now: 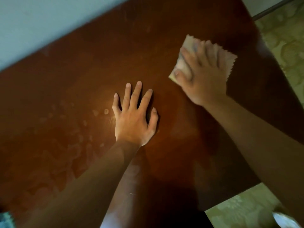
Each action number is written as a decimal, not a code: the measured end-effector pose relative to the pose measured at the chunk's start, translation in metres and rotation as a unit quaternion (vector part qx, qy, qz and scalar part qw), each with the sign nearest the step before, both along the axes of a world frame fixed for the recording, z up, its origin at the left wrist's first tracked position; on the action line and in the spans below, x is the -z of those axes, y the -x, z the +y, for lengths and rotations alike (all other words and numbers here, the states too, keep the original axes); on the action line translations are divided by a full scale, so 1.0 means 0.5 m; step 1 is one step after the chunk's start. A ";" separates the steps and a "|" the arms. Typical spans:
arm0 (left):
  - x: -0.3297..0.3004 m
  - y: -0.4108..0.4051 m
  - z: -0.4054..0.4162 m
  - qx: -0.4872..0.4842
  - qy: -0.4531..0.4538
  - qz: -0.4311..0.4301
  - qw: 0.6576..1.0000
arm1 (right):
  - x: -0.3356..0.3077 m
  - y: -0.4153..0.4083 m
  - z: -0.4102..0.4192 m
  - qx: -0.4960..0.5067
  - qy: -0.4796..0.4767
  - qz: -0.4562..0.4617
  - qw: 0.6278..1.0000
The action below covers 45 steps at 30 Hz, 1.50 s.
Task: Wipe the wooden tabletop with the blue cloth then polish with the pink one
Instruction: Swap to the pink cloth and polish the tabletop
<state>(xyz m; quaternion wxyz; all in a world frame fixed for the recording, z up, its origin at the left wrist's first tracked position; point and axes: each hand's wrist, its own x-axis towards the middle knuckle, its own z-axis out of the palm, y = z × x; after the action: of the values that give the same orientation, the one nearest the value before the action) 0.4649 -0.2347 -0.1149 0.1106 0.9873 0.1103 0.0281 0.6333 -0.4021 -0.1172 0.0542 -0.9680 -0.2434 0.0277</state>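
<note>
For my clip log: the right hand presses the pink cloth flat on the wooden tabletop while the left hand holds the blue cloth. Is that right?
Not quite. The head view shows the left hand holding nothing: it rests flat, fingers spread, on the bare wooden tabletop. The right hand does press the pink cloth flat on the tabletop.

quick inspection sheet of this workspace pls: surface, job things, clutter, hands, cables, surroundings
surface: wooden tabletop, pale smears on its left part
job's things: pink cloth flat near the right edge; bluish scrap at the bottom-left corner, cannot tell what
clutter: nothing seen
grips: left hand flat on the wood, fingers spread; right hand pressing the pink cloth, fingers straight
cables: nothing seen
surroundings: pale wall; patterned floor
</note>
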 end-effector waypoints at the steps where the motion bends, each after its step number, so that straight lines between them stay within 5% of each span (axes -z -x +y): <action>1: -0.001 -0.001 -0.003 0.002 0.002 0.000 1.000 | -0.003 -0.021 -0.010 0.010 0.000 0.002 1.000; 6: -0.002 -0.001 -0.001 -0.001 0.004 0.000 1.000 | -0.007 -0.023 0.017 0.030 0.009 -0.007 0.999; 13: -0.008 -0.002 0.000 0.002 0.010 0.017 1.000 | -0.001 0.029 0.081 -0.087 -0.001 -0.013 0.996; 22: -0.025 -0.088 0.067 -0.039 0.046 -0.011 0.998 | -0.011 -0.117 0.092 0.023 0.009 0.003 1.000; 30: -0.002 -0.174 0.128 -0.111 0.022 0.011 0.994 | -0.008 -0.034 0.203 -0.134 0.013 0.012 0.991; 40: 0.007 -0.170 0.128 -0.119 0.031 -0.014 0.992 | -0.011 -0.203 0.206 -0.067 0.018 0.000 0.998; 45: 0.008 -0.168 0.129 -0.127 0.037 -0.014 0.991 | -0.017 -0.141 0.342 -0.179 0.019 0.016 0.984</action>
<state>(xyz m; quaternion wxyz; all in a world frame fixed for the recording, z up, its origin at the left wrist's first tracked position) 0.5490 -0.1703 -0.1187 0.1442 0.9601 0.2339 0.0520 0.7041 -0.2312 -0.1088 0.0338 -0.9091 -0.4112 0.0572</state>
